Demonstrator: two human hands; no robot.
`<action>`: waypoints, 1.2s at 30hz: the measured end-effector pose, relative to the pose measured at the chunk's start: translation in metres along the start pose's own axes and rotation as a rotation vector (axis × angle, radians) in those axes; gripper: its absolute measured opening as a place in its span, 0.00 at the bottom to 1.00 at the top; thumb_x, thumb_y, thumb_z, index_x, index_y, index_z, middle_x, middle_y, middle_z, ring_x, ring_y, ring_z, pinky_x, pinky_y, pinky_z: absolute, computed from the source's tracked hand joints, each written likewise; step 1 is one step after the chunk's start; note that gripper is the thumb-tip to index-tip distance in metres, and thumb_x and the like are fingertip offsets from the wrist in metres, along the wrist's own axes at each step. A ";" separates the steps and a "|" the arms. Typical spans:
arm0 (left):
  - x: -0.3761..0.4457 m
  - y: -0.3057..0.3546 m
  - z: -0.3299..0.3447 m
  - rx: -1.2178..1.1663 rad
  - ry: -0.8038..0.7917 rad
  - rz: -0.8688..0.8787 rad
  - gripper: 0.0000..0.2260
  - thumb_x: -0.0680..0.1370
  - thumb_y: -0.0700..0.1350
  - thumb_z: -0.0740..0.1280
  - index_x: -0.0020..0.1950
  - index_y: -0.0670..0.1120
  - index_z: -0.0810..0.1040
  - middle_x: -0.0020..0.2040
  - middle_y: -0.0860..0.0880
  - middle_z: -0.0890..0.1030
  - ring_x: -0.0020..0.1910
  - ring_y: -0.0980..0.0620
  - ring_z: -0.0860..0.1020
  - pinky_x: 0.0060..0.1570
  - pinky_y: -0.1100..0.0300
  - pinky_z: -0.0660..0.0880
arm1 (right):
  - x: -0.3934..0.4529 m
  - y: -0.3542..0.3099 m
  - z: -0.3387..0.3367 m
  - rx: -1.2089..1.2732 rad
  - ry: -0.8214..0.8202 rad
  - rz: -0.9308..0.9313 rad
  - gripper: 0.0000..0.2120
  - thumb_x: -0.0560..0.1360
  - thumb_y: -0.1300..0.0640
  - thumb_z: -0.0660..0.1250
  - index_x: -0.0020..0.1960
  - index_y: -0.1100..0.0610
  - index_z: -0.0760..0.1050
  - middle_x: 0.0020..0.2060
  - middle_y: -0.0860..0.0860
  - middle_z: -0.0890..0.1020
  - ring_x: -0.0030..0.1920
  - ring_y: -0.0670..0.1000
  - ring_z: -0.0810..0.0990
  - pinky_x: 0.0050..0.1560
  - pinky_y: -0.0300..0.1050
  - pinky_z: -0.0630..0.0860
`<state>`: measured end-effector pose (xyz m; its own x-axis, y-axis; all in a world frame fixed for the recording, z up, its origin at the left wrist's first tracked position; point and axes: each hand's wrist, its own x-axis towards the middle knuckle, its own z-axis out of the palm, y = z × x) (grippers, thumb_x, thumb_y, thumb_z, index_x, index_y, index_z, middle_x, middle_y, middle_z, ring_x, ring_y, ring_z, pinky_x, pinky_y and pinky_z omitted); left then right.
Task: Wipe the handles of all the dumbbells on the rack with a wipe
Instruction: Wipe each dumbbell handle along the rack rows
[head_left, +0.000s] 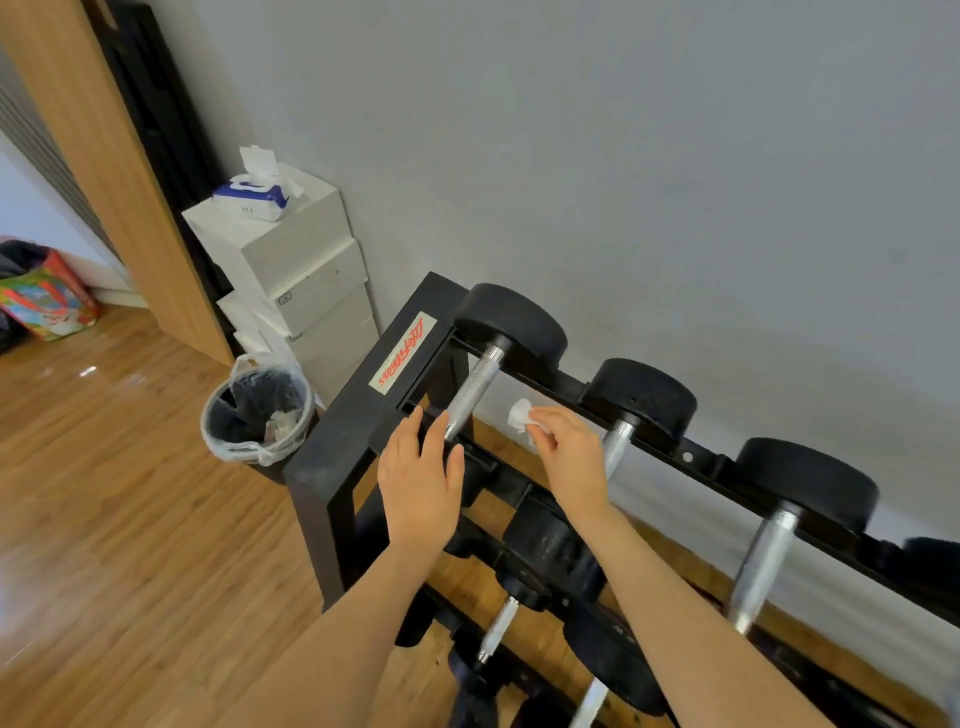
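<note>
Pinching the wipe (521, 415), right hand (569, 457) nears the wall-pointing handle (471, 394); left hand (422, 480) spread.

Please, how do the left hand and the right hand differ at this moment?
The left hand is empty, its fingers straight, lying on the near end of the leftmost dumbbell handle. The right hand pinches a small white wipe in bent fingertips and touches no handle; it hangs between the leftmost handle and the next handle. Both hands are bare and reach over the top row of the black rack.
</note>
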<state>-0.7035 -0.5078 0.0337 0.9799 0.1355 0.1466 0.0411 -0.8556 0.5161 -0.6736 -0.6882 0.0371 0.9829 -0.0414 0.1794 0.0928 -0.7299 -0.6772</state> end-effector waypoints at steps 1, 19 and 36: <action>-0.003 0.006 0.001 -0.002 0.000 0.034 0.19 0.80 0.47 0.64 0.71 0.46 0.73 0.71 0.41 0.71 0.70 0.39 0.69 0.68 0.42 0.66 | -0.008 0.002 -0.005 -0.013 0.014 0.012 0.13 0.77 0.59 0.67 0.61 0.60 0.78 0.56 0.54 0.82 0.57 0.48 0.80 0.57 0.29 0.66; -0.058 0.093 0.060 -0.157 -0.117 -0.041 0.19 0.83 0.46 0.61 0.73 0.45 0.70 0.73 0.44 0.70 0.72 0.46 0.67 0.70 0.52 0.63 | -0.055 0.071 -0.056 0.007 0.043 0.095 0.14 0.77 0.58 0.67 0.61 0.59 0.78 0.59 0.54 0.80 0.59 0.50 0.78 0.61 0.35 0.66; -0.078 0.125 0.105 -0.032 0.078 -0.243 0.13 0.82 0.45 0.61 0.64 0.46 0.79 0.62 0.49 0.78 0.60 0.49 0.75 0.58 0.52 0.73 | -0.027 0.117 -0.059 0.055 0.026 -0.073 0.18 0.79 0.59 0.63 0.68 0.59 0.72 0.61 0.55 0.79 0.61 0.52 0.78 0.59 0.46 0.77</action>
<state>-0.7539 -0.6779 -0.0018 0.9239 0.3743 0.0794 0.2659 -0.7774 0.5700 -0.6991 -0.8124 -0.0047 0.9687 -0.0080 0.2480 0.1733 -0.6933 -0.6995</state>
